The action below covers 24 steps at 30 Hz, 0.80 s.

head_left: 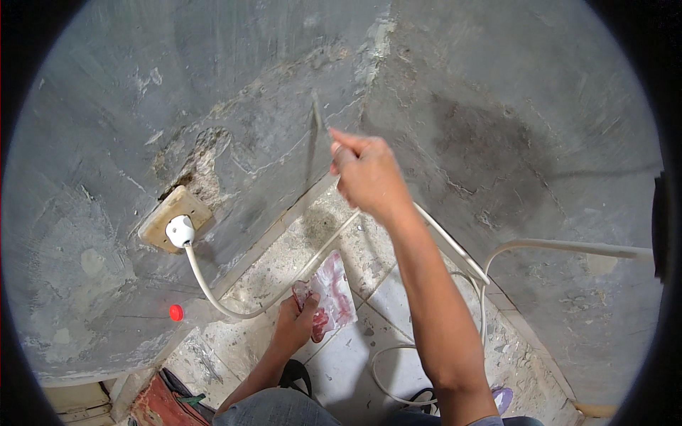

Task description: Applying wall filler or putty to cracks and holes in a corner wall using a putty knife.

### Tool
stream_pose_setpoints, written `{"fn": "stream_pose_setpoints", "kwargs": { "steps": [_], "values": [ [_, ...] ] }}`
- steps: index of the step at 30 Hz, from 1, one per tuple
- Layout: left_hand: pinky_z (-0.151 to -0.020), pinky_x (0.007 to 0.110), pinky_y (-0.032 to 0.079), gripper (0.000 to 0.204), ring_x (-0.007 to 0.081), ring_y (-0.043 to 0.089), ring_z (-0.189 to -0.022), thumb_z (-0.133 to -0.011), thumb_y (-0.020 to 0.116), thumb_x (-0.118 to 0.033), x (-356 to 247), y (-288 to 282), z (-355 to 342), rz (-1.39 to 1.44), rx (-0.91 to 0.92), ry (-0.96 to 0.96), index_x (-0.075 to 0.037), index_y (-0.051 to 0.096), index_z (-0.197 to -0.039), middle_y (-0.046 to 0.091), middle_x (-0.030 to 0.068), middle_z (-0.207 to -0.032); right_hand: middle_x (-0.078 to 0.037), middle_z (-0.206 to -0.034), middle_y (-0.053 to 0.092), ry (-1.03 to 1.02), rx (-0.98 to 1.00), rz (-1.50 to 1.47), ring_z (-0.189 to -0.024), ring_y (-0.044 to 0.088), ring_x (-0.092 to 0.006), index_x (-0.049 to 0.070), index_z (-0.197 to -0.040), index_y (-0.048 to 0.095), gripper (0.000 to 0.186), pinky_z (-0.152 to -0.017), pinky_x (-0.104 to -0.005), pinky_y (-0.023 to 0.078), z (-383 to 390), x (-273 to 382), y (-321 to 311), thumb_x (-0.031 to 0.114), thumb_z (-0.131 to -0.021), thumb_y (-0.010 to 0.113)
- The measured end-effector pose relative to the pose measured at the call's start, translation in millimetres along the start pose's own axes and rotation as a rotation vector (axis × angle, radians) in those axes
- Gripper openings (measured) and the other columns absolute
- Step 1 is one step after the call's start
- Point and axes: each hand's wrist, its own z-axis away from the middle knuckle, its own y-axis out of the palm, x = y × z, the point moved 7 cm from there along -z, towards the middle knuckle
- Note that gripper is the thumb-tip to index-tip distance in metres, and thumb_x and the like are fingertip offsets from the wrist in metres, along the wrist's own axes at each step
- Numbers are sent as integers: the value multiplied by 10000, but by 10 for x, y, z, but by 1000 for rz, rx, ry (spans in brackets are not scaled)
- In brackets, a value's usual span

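Note:
My right hand (371, 174) is raised in front of the grey wall (270, 92), near the inner corner. Its fingers are closed around a thin, pale, narrow tool (317, 112), which points up toward the rough plaster and casts a shadow below; its exact kind does not show. Lower down, my left hand (295, 325) grips a flat, white rectangular plate (336, 291) by its reddish edge. Red and pinkish smears cover part of the plate. It is held over the tiled floor, apart from the wall.
A white plug (180, 231) sits in a yellowed wall socket (158, 226) beside a broken plaster hole (204, 167). Its white cable (249, 314) runs behind my right arm. A small red round thing (176, 312), a dark wall patch (490, 156) and a reddish bag-like object (160, 405) also show.

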Motion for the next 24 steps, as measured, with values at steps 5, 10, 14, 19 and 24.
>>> {"fn": "stream_pose_setpoints", "kwargs": {
  "steps": [5,10,14,19,24],
  "values": [
    [-509,267,409,262,64,493,-574,-959,551,-203,-63,-30,54,41,-13,-6,-24,561,-769,548,-17,-669,-40,-744,568,151,175,-273,-458,484,-91,-1,-1297,547,379,-380,-265,393,283,128,32,155,-954,506],
    [-549,261,455,245,73,526,-601,-958,556,-203,-134,-65,98,72,-51,-30,-5,597,-820,579,-6,-708,-65,-789,576,279,201,-896,-470,476,-112,-22,-1390,381,478,-388,-271,435,261,-96,-184,168,-967,497],
    [-567,260,482,242,76,554,-623,-957,561,-211,-72,-87,112,63,-34,-21,0,613,-851,593,6,-731,-66,-782,564,193,-9,-890,-492,511,-128,-26,-1414,340,505,-421,-285,475,59,-10,-300,163,-968,483],
    [-560,262,480,242,76,555,-622,-957,561,-210,-62,-70,139,98,-49,-67,-4,607,-839,593,5,-739,-57,-797,555,112,-210,-595,-473,520,-133,-19,-1422,355,489,-435,-309,522,-101,271,-175,139,-972,460],
    [-559,260,470,249,68,545,-622,-956,561,-207,-22,-164,127,112,-48,-74,-12,601,-806,579,-15,-706,-189,-709,645,59,-356,-287,-570,659,-263,-82,-1309,484,400,-508,-350,562,-193,476,-20,76,-944,436]
  ]
}}
